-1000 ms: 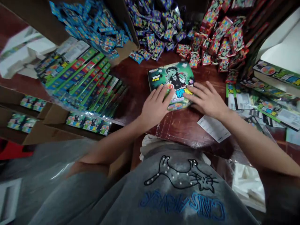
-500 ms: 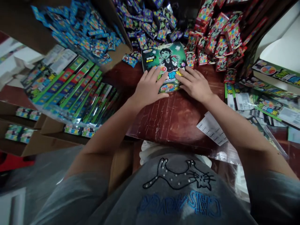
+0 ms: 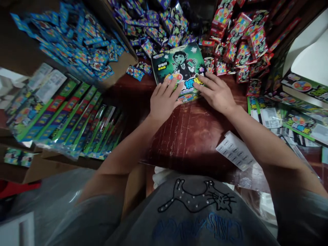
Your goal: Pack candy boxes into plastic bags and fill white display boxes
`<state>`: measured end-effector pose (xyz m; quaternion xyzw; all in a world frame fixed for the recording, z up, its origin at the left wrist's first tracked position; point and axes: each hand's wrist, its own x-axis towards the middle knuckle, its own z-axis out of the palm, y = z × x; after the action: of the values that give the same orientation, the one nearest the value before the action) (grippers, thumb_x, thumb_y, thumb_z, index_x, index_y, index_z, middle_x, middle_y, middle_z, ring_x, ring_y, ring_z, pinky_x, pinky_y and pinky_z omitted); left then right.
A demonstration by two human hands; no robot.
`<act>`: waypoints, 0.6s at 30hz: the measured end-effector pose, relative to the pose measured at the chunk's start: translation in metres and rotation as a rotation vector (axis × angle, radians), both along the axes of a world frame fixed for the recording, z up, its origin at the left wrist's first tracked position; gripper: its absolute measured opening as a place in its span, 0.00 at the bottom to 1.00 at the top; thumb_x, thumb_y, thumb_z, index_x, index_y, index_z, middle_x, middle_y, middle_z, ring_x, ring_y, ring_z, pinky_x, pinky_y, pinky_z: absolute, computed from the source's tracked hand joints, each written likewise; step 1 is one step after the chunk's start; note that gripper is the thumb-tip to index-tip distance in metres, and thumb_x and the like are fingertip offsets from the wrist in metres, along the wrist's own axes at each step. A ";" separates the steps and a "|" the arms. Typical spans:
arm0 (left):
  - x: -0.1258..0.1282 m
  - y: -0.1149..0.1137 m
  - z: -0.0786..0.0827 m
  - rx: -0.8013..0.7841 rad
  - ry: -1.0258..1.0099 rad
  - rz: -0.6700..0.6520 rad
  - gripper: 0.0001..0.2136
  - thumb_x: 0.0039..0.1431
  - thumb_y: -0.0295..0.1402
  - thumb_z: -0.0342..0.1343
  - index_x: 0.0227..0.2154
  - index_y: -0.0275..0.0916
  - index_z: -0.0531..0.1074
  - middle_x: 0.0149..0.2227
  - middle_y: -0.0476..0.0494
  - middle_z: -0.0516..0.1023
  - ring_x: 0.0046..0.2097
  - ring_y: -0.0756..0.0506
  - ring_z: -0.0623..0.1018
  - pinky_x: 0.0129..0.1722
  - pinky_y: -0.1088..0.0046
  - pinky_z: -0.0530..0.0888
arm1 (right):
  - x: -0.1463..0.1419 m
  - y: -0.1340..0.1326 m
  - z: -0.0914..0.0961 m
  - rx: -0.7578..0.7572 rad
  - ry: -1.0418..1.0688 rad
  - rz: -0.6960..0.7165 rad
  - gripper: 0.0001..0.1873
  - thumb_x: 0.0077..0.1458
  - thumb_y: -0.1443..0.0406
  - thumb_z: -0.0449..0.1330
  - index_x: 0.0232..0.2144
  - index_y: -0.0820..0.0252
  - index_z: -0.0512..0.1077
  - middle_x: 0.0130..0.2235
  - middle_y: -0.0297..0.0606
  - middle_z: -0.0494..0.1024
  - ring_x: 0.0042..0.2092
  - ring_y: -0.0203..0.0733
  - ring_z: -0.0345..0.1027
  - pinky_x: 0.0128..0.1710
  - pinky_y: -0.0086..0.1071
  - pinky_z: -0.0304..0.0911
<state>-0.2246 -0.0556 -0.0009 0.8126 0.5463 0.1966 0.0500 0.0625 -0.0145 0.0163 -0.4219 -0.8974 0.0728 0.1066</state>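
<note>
A green printed candy box (image 3: 176, 66) with a cartoon figure on its lid lies on the dark red tabletop (image 3: 184, 136). My left hand (image 3: 165, 100) rests with fingers stretched over the box's near left part. From the other side my right hand (image 3: 217, 92) lies flat on its near right corner, fingers spread. Neither hand is closed round anything. Small red packets (image 3: 242, 51) and purple packets (image 3: 153, 27) are heaped just behind the box. Two or so blue packets (image 3: 135, 72) sit by its left edge.
Blue packets (image 3: 89, 44) fill a cardboard carton at upper left. Below it stands a row of filled display boxes (image 3: 69, 116) in clear wrap. A sticker sheet (image 3: 235, 150) lies near my right forearm. Flat printed packaging (image 3: 299, 121) and an opened box (image 3: 304, 83) are at right.
My view has shifted slightly, so the side piles appear moved left and down. Both hands stay on the box, which looks turned a little anticlockwise.
</note>
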 end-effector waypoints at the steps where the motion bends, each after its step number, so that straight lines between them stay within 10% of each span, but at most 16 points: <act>1: 0.001 -0.002 -0.001 -0.004 0.005 -0.005 0.38 0.66 0.58 0.63 0.74 0.50 0.65 0.78 0.37 0.64 0.79 0.28 0.62 0.79 0.40 0.56 | 0.000 0.001 -0.002 0.001 0.006 0.005 0.29 0.78 0.57 0.43 0.75 0.42 0.64 0.80 0.29 0.60 0.82 0.51 0.47 0.76 0.54 0.58; 6: 0.003 -0.013 -0.001 0.013 -0.067 -0.021 0.41 0.66 0.62 0.60 0.76 0.50 0.61 0.81 0.43 0.56 0.81 0.25 0.56 0.79 0.30 0.47 | -0.004 -0.011 0.010 0.045 -0.078 0.035 0.34 0.75 0.56 0.50 0.79 0.43 0.57 0.83 0.37 0.50 0.83 0.58 0.43 0.77 0.67 0.48; 10: -0.004 -0.005 -0.022 0.002 -0.205 0.006 0.39 0.64 0.59 0.59 0.76 0.71 0.54 0.81 0.70 0.48 0.80 0.22 0.56 0.75 0.22 0.54 | 0.019 -0.029 0.051 0.183 -0.167 -0.117 0.42 0.71 0.55 0.55 0.82 0.50 0.48 0.83 0.46 0.45 0.83 0.61 0.39 0.79 0.70 0.37; 15: -0.006 -0.007 -0.035 0.030 -0.221 0.035 0.39 0.64 0.69 0.48 0.76 0.72 0.54 0.80 0.77 0.48 0.81 0.20 0.53 0.69 0.18 0.64 | 0.132 -0.074 0.096 0.451 -0.082 -0.677 0.42 0.67 0.44 0.54 0.77 0.51 0.62 0.78 0.57 0.62 0.79 0.75 0.49 0.70 0.82 0.45; 18: -0.001 -0.014 -0.023 0.030 -0.187 0.088 0.35 0.71 0.65 0.43 0.76 0.59 0.60 0.80 0.64 0.56 0.81 0.27 0.54 0.72 0.29 0.66 | 0.202 -0.089 0.100 0.448 -0.091 -0.837 0.27 0.64 0.39 0.51 0.47 0.35 0.86 0.52 0.58 0.87 0.64 0.79 0.74 0.62 0.80 0.55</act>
<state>-0.2252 -0.0694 -0.0241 0.7667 0.5713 0.2820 0.0800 0.2647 -0.1031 0.1161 -0.7165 -0.6477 -0.1902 0.1759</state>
